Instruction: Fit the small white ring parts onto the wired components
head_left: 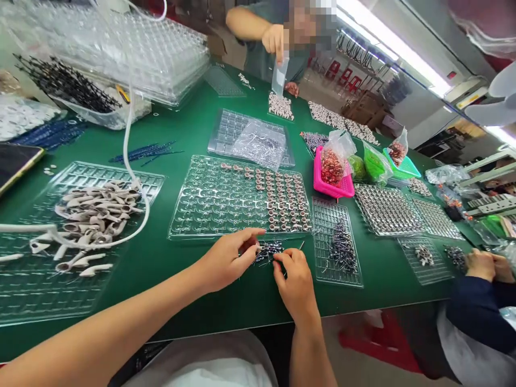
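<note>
Closely paired over the worktop (250, 307), two bare hands work at a small pile of thin, dark, wiry pieces (269, 250). The left hand (231, 260) has its forefinger stretched out and its thumb bent in below, a narrow gap between them at the pile's edge; whether it grips a piece I cannot tell. The right hand (296, 277) curls loosely, thumb and forefinger close together at the pile's other side, and its hold is likewise too small to make out.

Just beyond lies a glossy clear plastic tray (220, 200) moulded in rows of little hollows, its right part filled with round, pinkish-brown cups (286, 196). Behind it, a crinkled plastic bag (262, 144) rests on another tray. To the right, a ribbed tray (322, 260) carries a bristly dark heap (342, 248), near a bright pink basket (339, 188) holding a bag of reddish bits. To the left, smooth, pale, curved tubes (97, 212) are heaped on a see-through tray, and a bendy white hose (128, 134) loops above. Across the worktop, a co-worker's hand (274, 40) grips a flat, translucent strip (279, 75).
</note>
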A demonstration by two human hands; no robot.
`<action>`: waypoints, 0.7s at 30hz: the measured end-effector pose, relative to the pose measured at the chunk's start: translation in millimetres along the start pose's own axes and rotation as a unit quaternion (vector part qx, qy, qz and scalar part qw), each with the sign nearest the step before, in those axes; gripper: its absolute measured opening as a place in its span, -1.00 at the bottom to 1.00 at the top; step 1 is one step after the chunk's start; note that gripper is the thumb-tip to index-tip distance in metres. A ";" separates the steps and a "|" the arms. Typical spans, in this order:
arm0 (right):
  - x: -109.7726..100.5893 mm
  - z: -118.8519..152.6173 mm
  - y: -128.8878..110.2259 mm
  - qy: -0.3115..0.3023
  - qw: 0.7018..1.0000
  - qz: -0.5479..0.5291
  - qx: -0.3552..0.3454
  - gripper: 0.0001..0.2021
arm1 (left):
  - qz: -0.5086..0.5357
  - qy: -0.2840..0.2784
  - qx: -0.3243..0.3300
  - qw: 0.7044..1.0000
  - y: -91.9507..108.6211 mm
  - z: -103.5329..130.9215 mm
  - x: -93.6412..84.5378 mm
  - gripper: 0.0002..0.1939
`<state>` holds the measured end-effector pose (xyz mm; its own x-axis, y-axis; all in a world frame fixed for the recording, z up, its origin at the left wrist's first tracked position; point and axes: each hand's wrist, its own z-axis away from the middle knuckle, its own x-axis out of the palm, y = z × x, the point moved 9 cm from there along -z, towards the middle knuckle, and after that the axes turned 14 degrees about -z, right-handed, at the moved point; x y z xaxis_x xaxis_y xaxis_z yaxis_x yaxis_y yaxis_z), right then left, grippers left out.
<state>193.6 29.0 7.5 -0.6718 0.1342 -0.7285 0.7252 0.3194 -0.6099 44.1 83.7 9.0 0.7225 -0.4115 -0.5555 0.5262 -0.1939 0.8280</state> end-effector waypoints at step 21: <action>-3.1 15.6 -36.3 0.036 0.983 -0.151 -0.093 -0.72 | 0.154 -0.125 -0.058 0.978 -15.3 2.2 20.7 -0.79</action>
<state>171.8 2.3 27.0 -0.8663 0.0701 -0.4946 0.4549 0.5199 -0.7230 50.0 76.2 -15.0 0.7307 -0.6418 -0.2329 0.3579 0.0695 0.9312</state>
